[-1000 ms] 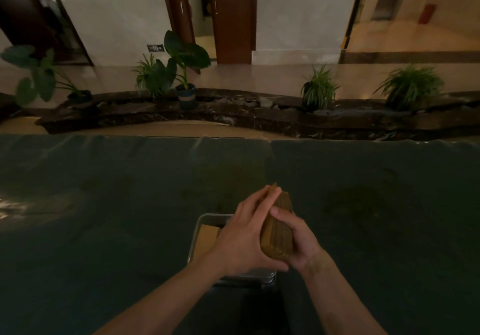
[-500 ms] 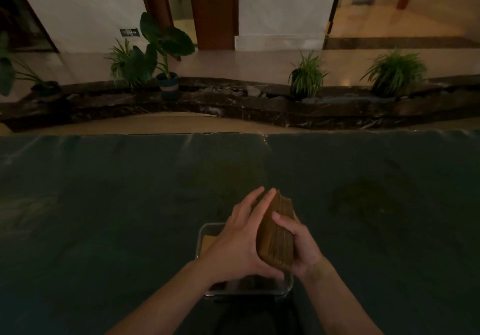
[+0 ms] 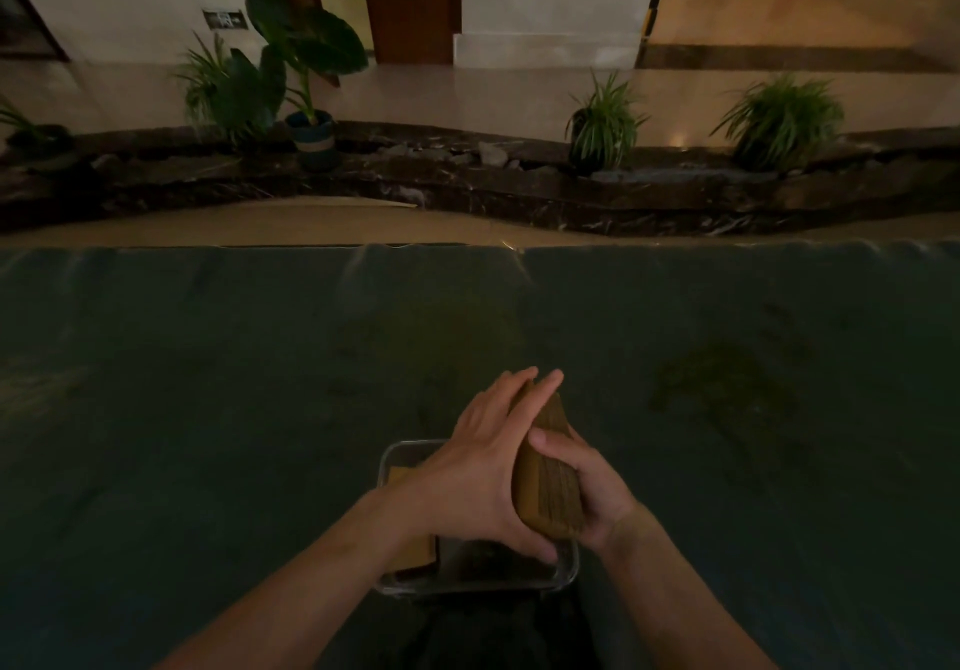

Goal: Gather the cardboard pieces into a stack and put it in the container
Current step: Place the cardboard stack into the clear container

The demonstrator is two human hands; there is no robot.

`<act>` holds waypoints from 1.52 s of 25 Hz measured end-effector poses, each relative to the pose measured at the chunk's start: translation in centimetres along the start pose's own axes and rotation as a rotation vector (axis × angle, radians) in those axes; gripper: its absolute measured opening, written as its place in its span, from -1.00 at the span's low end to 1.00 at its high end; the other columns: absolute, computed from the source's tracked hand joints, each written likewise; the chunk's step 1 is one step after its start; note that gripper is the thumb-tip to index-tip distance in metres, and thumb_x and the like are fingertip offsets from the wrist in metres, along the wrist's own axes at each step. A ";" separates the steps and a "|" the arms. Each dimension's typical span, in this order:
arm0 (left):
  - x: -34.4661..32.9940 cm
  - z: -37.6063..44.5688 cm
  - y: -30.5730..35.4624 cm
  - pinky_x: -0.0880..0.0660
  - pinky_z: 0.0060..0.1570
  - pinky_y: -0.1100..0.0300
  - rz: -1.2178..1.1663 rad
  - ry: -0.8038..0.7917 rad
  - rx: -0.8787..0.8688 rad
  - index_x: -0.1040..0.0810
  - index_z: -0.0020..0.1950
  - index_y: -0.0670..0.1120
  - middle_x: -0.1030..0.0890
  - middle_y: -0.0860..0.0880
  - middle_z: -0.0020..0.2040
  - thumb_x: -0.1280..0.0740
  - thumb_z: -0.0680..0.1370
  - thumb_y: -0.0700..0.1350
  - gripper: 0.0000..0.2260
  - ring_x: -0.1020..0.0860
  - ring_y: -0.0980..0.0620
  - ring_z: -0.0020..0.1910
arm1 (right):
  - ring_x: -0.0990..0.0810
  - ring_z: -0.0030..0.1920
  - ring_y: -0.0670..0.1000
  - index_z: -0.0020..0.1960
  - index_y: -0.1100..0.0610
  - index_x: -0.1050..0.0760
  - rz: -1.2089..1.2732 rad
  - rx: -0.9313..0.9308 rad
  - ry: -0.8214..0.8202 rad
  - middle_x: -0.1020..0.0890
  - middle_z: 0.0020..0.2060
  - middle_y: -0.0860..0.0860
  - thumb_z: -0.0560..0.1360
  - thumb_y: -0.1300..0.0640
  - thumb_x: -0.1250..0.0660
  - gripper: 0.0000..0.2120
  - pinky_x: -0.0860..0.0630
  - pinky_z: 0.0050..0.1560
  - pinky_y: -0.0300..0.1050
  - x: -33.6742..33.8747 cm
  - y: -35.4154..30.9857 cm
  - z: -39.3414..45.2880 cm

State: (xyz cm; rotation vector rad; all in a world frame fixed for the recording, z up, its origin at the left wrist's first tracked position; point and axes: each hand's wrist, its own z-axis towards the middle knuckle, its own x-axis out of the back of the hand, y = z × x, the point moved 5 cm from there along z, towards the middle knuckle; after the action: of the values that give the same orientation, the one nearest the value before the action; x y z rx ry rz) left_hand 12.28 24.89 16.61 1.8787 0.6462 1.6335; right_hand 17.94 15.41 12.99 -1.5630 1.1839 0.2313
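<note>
Stack: cardboard pieces (image 3: 549,492) pressed into one thick brown bundle, edges up, tilted with the far end higher; held above the near right part of the container
Left hand: left hand (image 3: 480,466) flat against the bundle's left face, fingers straight and pointing away, thumb curled under the near corner
Right hand: right hand (image 3: 587,490) cupped on the bundle's right side, thumb laid over the top edge; both hands clamp the bundle between them
Container: clear container (image 3: 569,568) with rounded corners, on the desk just under the hands; rim shows at far left and along the near side
Inside container: one flat tan cardboard sheet (image 3: 413,555) at its left side, mostly hidden by the left wrist
Desk: desk (image 3: 208,383) covered in dark green cloth, dim light
Background: potted plants (image 3: 605,121) along a dark stone ledge past the desk's far edge
</note>
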 end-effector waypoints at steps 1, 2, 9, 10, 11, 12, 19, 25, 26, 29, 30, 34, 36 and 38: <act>0.4 0.1 0.1 -0.04 0.52 -0.18 0.008 -0.002 -0.008 0.39 0.46 0.46 0.33 0.40 0.50 -0.62 0.18 0.24 0.28 0.20 0.10 0.57 | -0.71 -0.04 0.22 0.26 0.07 -0.54 0.000 -0.010 -0.013 -0.72 -0.02 0.23 0.18 0.14 -0.65 -0.33 -0.66 -0.16 0.08 -0.2 0.0 0.1; 0.7 0.2 0.2 -0.13 0.50 -0.17 0.018 0.013 -0.014 0.35 0.47 0.47 0.26 0.34 0.52 -0.62 0.18 0.22 0.26 0.11 0.05 0.57 | -0.72 -0.06 0.21 0.25 0.07 -0.54 0.000 -0.015 -0.019 -0.72 -0.03 0.22 0.18 0.14 -0.65 -0.33 -0.66 -0.17 0.07 -0.3 -0.1 0.2; 0.4 0.0 0.9 -0.16 0.49 -0.17 0.056 0.057 -0.043 0.32 0.48 0.45 0.17 0.27 0.53 -0.59 0.20 0.25 0.22 0.05 0.13 0.51 | -0.71 -0.05 0.20 0.32 0.08 -0.47 -0.002 -0.051 -0.005 -0.72 -0.03 0.22 0.10 0.11 -0.68 -0.17 -0.65 -0.14 0.09 -0.2 0.3 0.3; 0.5 0.0 0.7 -0.11 0.51 -0.15 -0.027 0.034 -0.032 0.35 0.49 0.44 0.22 0.34 0.52 -0.60 0.17 0.28 0.26 0.09 0.11 0.54 | -0.71 -0.04 0.22 0.33 0.04 -0.47 0.024 -0.040 -0.006 -0.71 0.00 0.22 0.09 0.11 -0.68 -0.15 -0.64 -0.13 0.12 -0.1 0.3 0.2; 0.7 -0.1 0.4 -0.11 0.51 -0.11 -0.189 0.050 0.009 0.35 0.50 0.43 0.23 0.39 0.51 -0.59 0.14 0.33 0.28 0.08 0.08 0.57 | -0.69 -0.03 0.23 0.37 -0.02 -0.45 0.065 -0.006 -0.017 -0.68 0.04 0.22 0.12 0.12 -0.66 -0.15 -0.64 -0.09 0.17 -0.1 0.1 0.2; 1.1 -0.3 0.0 -0.19 0.49 -0.08 -0.424 0.121 0.097 0.27 0.53 0.39 0.16 0.35 0.54 -0.56 0.12 0.40 0.25 -0.04 0.05 0.56 | -0.66 -0.02 0.23 0.40 -0.08 -0.43 0.117 0.049 -0.038 -0.65 0.06 0.21 0.18 0.14 -0.62 -0.17 -0.62 -0.05 0.21 -0.2 -0.2 0.3; -3.4 -2.2 -3.5 -0.51 0.28 -0.13 -1.309 -0.039 0.616 -0.48 0.38 0.03 -0.66 -0.15 0.23 -0.45 0.43 0.20 -0.43 -0.62 -0.20 0.23 | -0.61 0.21 0.23 0.46 -0.10 -0.34 0.015 0.192 -0.036 -0.59 0.05 0.18 0.38 0.25 -0.36 -0.32 -0.53 0.20 0.26 -0.4 -1.3 0.5; -3.9 -1.5 -4.6 -0.37 0.35 -0.08 -1.395 -0.039 0.587 -0.50 0.38 0.10 -0.64 -0.13 0.26 -0.49 0.36 0.10 -0.41 -0.49 -0.18 0.32 | -0.54 0.15 0.20 0.43 -0.15 -0.38 -0.033 0.117 -0.074 -0.60 0.07 0.15 0.30 0.12 -0.44 -0.28 -0.44 0.26 0.31 -0.1 0.1 0.6; -3.9 -1.4 -4.8 -0.38 0.34 -0.07 -1.383 -0.033 0.598 -0.51 0.36 0.08 -0.66 -0.11 0.22 -0.50 0.33 0.10 -0.40 -0.50 -0.16 0.28 | -0.55 0.15 0.20 0.44 -0.16 -0.38 -0.038 0.109 -0.075 -0.60 0.09 0.15 0.31 0.12 -0.44 -0.28 -0.44 0.25 0.31 0.1 0.2 0.7; -4.0 -1.3 -5.2 -0.34 0.44 -0.13 -1.395 -0.002 0.629 -0.52 0.33 0.00 -0.69 -0.11 0.16 -0.56 0.26 0.05 -0.35 -0.51 -0.17 0.30 | -0.60 0.19 0.19 0.43 -0.13 -0.37 -0.078 0.063 -0.036 -0.62 0.19 0.16 0.31 0.09 -0.47 -0.29 -0.53 0.19 0.24 0.7 0.3 1.1; -3.9 -1.2 -5.2 -0.34 0.43 -0.13 -1.387 0.016 0.635 -0.53 0.32 -0.02 -0.69 -0.11 0.16 -0.56 0.27 0.04 -0.37 -0.52 -0.18 0.30 | -0.62 0.18 0.18 0.41 -0.10 -0.38 -0.099 0.033 0.004 -0.62 0.21 0.16 0.29 0.07 -0.49 -0.29 -0.56 0.15 0.20 1.1 0.2 1.2; -3.1 -1.0 -6.1 -0.49 0.29 -0.08 -1.147 0.153 0.728 -0.52 0.29 0.00 -0.60 -0.11 0.23 -0.46 0.42 0.06 -0.54 -0.54 -0.12 0.22 | -0.62 0.17 0.14 0.34 -0.11 -0.37 -0.318 -0.047 0.213 -0.59 0.21 0.09 0.34 -0.09 -0.53 -0.37 -0.62 0.03 0.09 2.7 0.0 1.2; -3.3 -0.8 -6.4 -0.54 0.14 0.01 -0.889 0.197 0.792 -0.51 0.20 0.09 -0.58 -0.05 0.19 -0.39 0.47 0.15 -0.66 -0.55 -0.04 0.14 | -0.60 0.12 0.07 0.31 -0.10 -0.32 -0.532 -0.091 0.318 -0.57 0.18 0.04 0.44 -0.18 -0.41 -0.48 -0.60 -0.08 -0.02 2.9 0.7 1.3; -4.5 -0.4 -6.1 -0.50 0.15 0.00 -0.797 0.191 0.819 -0.45 0.23 0.11 -0.56 0.00 0.17 -0.31 0.50 0.22 -0.64 -0.52 -0.01 0.13 | -0.55 0.10 0.01 0.29 -0.09 -0.26 -0.664 -0.035 0.435 -0.53 0.21 0.05 0.55 -0.13 -0.27 -0.62 -0.54 -0.02 -0.06 3.1 1.5 1.7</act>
State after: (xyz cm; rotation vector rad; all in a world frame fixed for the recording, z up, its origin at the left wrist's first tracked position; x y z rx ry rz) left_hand 11.33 26.31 9.22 1.5601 2.0638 1.0627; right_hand 18.96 15.25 9.26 -2.0053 0.9085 -0.5492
